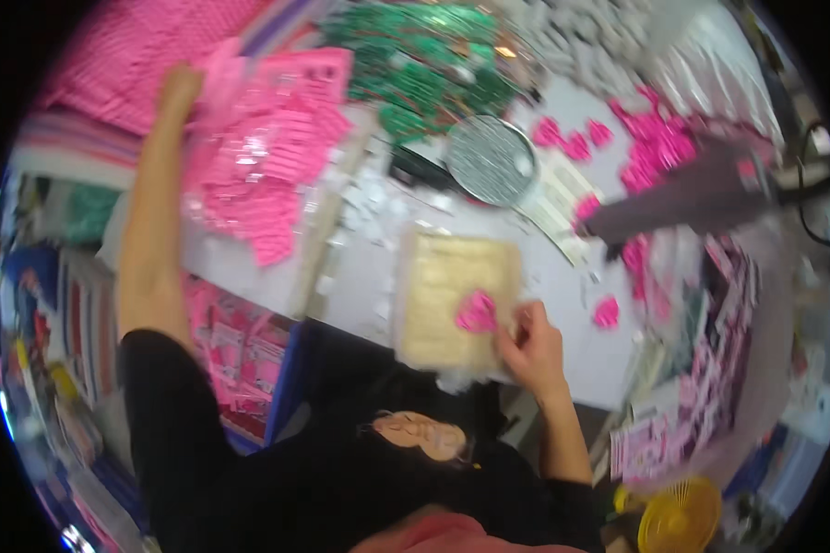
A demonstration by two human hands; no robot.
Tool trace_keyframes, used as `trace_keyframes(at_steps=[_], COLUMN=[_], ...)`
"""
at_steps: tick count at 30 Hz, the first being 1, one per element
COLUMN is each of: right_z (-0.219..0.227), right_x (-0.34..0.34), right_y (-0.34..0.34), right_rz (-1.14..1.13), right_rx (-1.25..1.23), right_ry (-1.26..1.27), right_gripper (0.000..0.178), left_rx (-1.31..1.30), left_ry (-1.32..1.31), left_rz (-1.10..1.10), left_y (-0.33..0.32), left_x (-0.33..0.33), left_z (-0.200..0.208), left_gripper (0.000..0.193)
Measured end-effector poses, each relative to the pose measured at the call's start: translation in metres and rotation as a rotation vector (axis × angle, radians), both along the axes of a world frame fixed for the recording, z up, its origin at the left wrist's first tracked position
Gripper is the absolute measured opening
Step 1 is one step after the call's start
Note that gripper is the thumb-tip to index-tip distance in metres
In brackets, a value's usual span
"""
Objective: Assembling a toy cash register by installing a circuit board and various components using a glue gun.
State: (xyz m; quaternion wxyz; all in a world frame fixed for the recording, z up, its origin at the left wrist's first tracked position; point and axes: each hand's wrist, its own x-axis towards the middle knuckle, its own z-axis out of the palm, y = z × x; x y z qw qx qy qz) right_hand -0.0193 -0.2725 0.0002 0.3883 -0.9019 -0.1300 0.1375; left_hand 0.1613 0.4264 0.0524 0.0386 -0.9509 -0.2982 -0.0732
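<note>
My left hand [183,85] reaches to the far left, at the edge of a heap of pink packets [124,60]; motion blur hides its fingers. Beside it lies a fanned pile of shiny pink packaged pieces [267,147]. My right hand [533,348] is closed, fingers curled, at the right edge of a beige quilted-looking pad [424,304] wrapped in clear plastic. A crumpled shiny pink piece, bow-like in shape [476,311], lies on the pad right by my right fingertips. Whether those fingers grip anything is hidden.
Behind the pad stands a round silver dish [492,159] with a black block [421,170] beside it. Green bagged pieces [415,55] lie at the back. A dark grey gun-shaped tool [692,195] juts in from the right, near loose pink pieces [605,312]. Pink cards fill a blue-edged bin [290,378].
</note>
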Motion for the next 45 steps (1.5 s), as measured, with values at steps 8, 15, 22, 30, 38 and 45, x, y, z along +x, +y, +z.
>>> trace_keyframes(at_steps=[8, 15, 22, 30, 38, 45], right_z=[0.000, 0.005, -0.003, -0.004, 0.010, 0.034], right_x=[-0.022, -0.009, -0.009, -0.010, -0.006, 0.012], right_y=[0.013, 0.003, 0.000, 0.001, -0.002, 0.073], right_rz=[-0.158, -0.037, -0.011, 0.005, -0.003, 0.004], right_rx=[0.148, 0.043, 0.125, 0.147, 0.247, 1.183], right_ry=[0.138, 0.189, 0.167, 0.165, -0.013, 0.452], right_gripper=[0.028, 0.030, 0.030, 0.027, 0.032, 0.080], left_rx=[0.022, 0.172, 0.082, 0.082, 0.373, -0.224], left_ry=[-0.004, 0.212, 0.153, 0.106, -0.440, -0.375], left_rz=[0.095, -0.025, -0.071, -0.024, -0.291, -1.097], left_y=[0.010, 0.129, 0.127, 0.104, -0.106, -0.406], left_x=[0.019, 0.026, 0.020, 0.006, -0.048, -0.184], left_z=[-0.059, -0.099, -0.076, -0.062, 0.044, 0.036], left_gripper=[0.053, 0.063, 0.056, 0.055, 0.036, 0.031])
